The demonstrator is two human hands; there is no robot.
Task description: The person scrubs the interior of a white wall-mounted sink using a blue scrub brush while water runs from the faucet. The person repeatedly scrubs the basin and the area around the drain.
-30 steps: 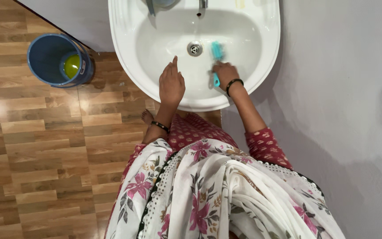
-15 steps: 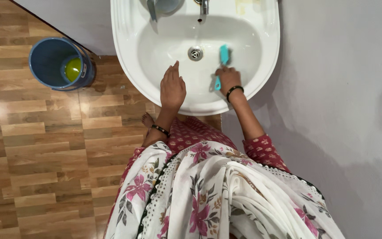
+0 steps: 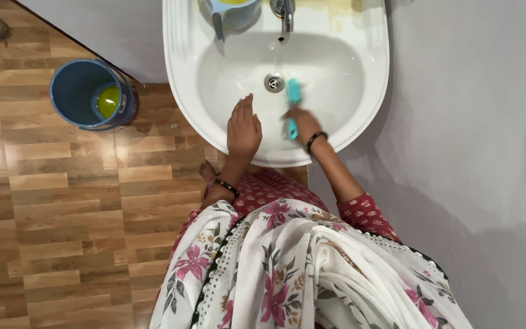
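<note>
- White ceramic sink [image 3: 369, 91] fills the top of the view, with a round metal drain [image 3: 274, 82] near the middle of its bowl.
- Right hand [image 3: 302, 125] is inside the bowl, fingers clenched around the handle of a teal brush [image 3: 293, 100]; the brush head lies on the bowl surface just right of the drain.
- A dark bangle [image 3: 315, 139] sits on the right wrist.
- Left hand [image 3: 243, 129] rests flat on the front part of the sink — fingers released and straight, holding nothing, tips pointing toward the drain.
- A dark band [image 3: 226, 186] circles the left wrist.
- A metal tap [image 3: 284, 13] stands at the back of the sink, spout over the bowl.
- Left of the tap, a light blue mug [image 3: 234, 13] stands on the sink's back ledge, its handle toward the bowl.
- On the wooden floor [image 3: 62, 213] to the left stands a blue bucket [image 3: 71, 91] — a yellow-green round thing lies inside it.
- Grey wall [image 3: 476, 152] runs along the right side.
- A floral cloth [image 3: 287, 268] in white and pink covers the person's front at the bottom.
</note>
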